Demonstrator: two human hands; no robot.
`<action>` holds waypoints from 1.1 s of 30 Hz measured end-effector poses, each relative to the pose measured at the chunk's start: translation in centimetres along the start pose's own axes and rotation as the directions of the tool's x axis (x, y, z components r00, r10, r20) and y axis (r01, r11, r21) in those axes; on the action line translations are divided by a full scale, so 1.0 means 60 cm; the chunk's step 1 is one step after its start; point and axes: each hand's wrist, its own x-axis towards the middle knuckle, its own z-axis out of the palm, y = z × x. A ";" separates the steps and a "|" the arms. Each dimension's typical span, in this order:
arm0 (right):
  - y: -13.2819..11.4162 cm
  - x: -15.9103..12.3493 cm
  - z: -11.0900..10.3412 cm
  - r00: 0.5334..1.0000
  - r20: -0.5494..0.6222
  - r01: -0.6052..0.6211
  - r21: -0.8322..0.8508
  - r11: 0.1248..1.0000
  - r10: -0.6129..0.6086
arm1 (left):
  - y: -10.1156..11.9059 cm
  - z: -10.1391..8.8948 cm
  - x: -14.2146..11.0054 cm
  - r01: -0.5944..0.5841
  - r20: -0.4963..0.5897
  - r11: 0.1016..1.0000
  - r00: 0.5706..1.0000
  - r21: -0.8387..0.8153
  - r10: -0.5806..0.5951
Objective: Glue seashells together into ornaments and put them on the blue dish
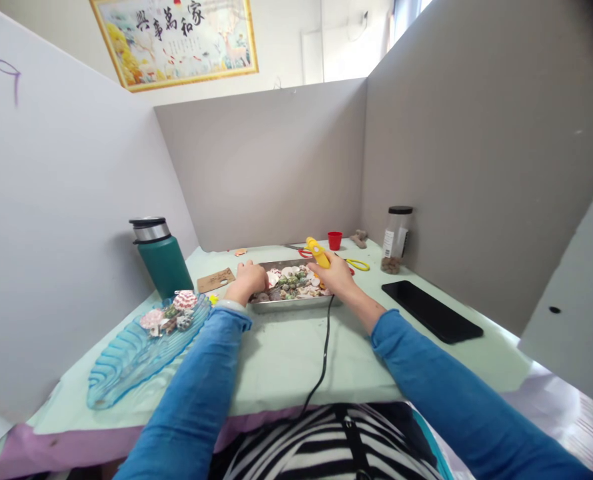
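A metal tray full of seashells lies at the middle of the table. My left hand is closed at the tray's left end, over the shells; what it holds is hidden. My right hand grips a yellow glue gun above the tray's right side. The gun's black cord trails toward me over the table's front edge. A blue leaf-shaped glass dish lies at the left with several shells stuck on its far end.
A green flask stands at the back left, next to a brown card. Behind the tray are a red cup and scissors. A jar and a black phone are on the right. Grey partition walls enclose the table.
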 end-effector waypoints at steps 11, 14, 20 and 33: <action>0.001 -0.002 0.000 1.000 0.014 0.023 0.235 0.972 -0.027 | -0.013 0.000 0.007 -0.029 -0.156 0.913 0.987 -0.407 -0.038; -0.014 -0.009 -0.007 0.995 0.089 -0.003 0.471 0.882 -0.044 | -0.004 -0.009 0.003 -0.112 -0.181 0.613 0.982 -0.782 -0.051; -0.022 -0.016 -0.007 0.976 0.213 -0.093 0.591 0.801 -0.044 | 0.030 -0.020 -0.020 -0.021 -0.043 -0.177 0.992 -0.984 0.121; -0.016 -0.018 0.002 0.959 0.239 -0.027 0.613 0.790 -0.153 | 0.063 -0.003 -0.024 0.214 0.110 -0.299 0.938 -0.930 0.330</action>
